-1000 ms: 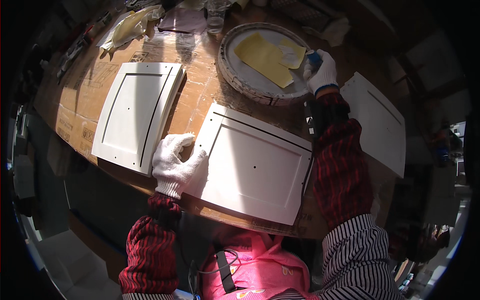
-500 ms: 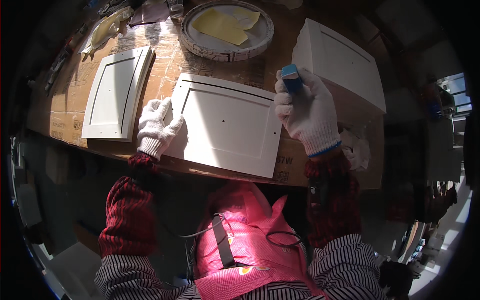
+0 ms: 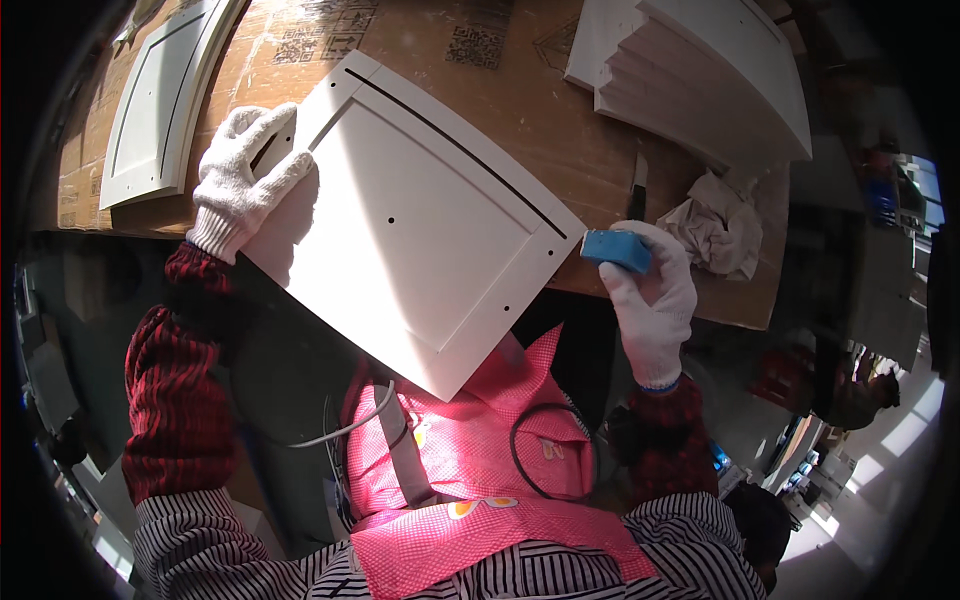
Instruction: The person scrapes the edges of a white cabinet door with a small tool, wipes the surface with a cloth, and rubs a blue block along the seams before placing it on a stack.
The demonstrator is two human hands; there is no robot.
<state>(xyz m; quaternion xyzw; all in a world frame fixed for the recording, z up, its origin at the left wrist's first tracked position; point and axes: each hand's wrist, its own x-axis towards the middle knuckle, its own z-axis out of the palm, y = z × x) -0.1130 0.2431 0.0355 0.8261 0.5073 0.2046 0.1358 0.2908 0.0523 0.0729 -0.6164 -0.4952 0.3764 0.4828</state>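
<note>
A white, slightly curved panel point(image 3: 430, 240) with a recessed frame and small holes lies turned at an angle, its near corner jutting past the table edge over my pink apron. My left hand point(image 3: 245, 175) in a white knit glove grips its left edge, thumb over the top face; the fingertips are partly hidden. In my gloved right hand point(image 3: 655, 310) is a blue sanding block point(image 3: 616, 250), pinched between thumb and fingers close to the panel's right corner. The block and panel look barely apart or touching; I cannot tell which.
Cardboard covers the table point(image 3: 420, 35). Another white panel point(image 3: 160, 100) lies at the left, and a stack of white panels point(image 3: 700, 90) stands at the far right. A knife point(image 3: 638, 188) and crumpled paper point(image 3: 715, 225) lie near my right hand. A cable point(image 3: 515, 450) hangs by my apron.
The panel has swung clockwise and its near corner has come toward me, off the table edge. My right hand has moved nearer with the sanding block. The view has shifted closer.
</note>
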